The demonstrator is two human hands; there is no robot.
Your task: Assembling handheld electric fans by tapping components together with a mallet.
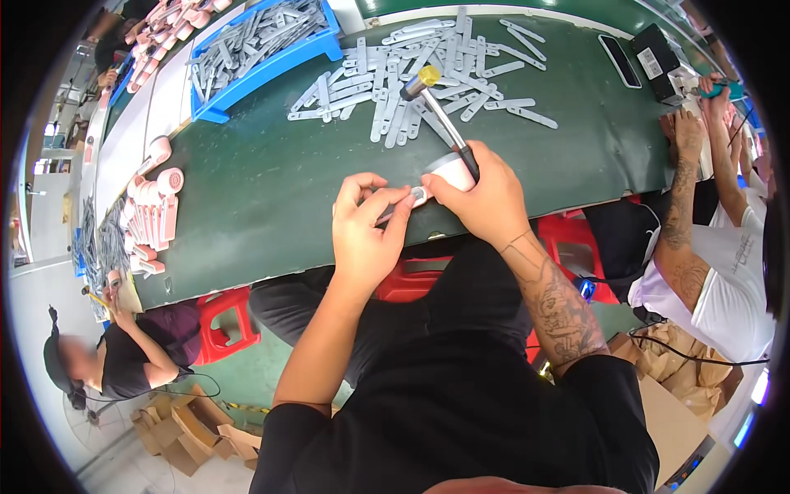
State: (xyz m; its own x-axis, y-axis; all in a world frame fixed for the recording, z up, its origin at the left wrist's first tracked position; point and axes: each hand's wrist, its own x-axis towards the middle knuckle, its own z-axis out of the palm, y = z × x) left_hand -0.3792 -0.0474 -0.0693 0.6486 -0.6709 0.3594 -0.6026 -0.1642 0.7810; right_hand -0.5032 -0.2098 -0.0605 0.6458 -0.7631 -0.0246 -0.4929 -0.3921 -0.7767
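My right hand (492, 198) is closed around the black grip of a small hammer (443, 117), whose yellow-and-dark head points away over the table. The same hand also steadies a pale pink-and-white housing (454, 171) under its fingers, thumb reaching to the left. My left hand (366, 222) pinches the narrow, light-coloured end (419, 196) of that housing between thumb and fingers. A grey strip seems to show below the left fingertips, mostly hidden. Beyond both hands lies a loose pile of flat grey strips (387, 90) with slots.
A blue bin (263, 78) full of grey strips stands at the far left. Pink housings (152, 210) lie along the table's left side. A phone (620, 62) and a black box (656, 62) are at the far right. Co-workers sit left and right.
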